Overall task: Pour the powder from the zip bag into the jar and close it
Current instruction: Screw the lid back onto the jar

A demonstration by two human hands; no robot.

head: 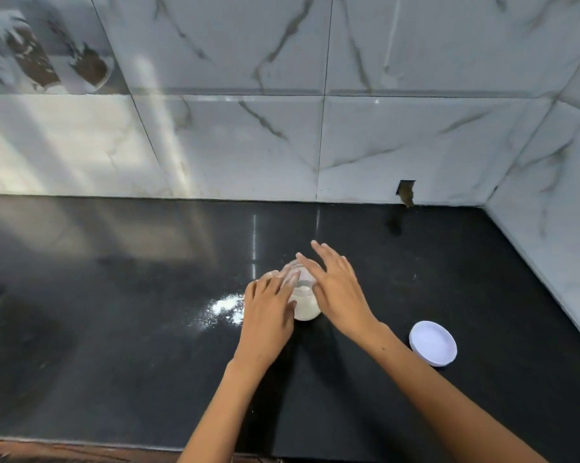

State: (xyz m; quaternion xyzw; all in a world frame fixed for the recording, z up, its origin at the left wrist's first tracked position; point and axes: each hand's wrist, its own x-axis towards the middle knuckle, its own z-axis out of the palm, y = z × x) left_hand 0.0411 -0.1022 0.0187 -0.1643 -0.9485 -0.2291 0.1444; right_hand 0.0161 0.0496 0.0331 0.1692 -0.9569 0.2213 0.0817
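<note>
Worktop (115,345): black and glossy; it carries everything here, and a wall of marbled tiles stands at its far edge.

Right hand (335,289): it hovers over the right side of the jar, fingers straight and spread apart, pointing to the far left. It holds nothing.

Left hand (268,312): it is at the left side of the jar, fingers stretched against the clear film there. Whether it pinches the film or only touches it, I cannot tell.

Lid (433,343): white and round, it lies flat on the worktop, to the near right of the jar and well apart from it. It is on the side of the right hand, so I judge this hand is the nearer one to fetch it.

Jar (304,305): small and clear, upright between the two hands, with white powder inside. Its mouth has no lid yet.

Zip bag (297,272): a clear, blurred film at the mouth of the jar, partly hidden by the fingers. If powder remains in it, I cannot say.

Spilled powder (226,307): a white patch on the worktop, just left of the jar.

Coming move: the closing depends on the lid, which must travel left and far to the jar mouth.
</note>
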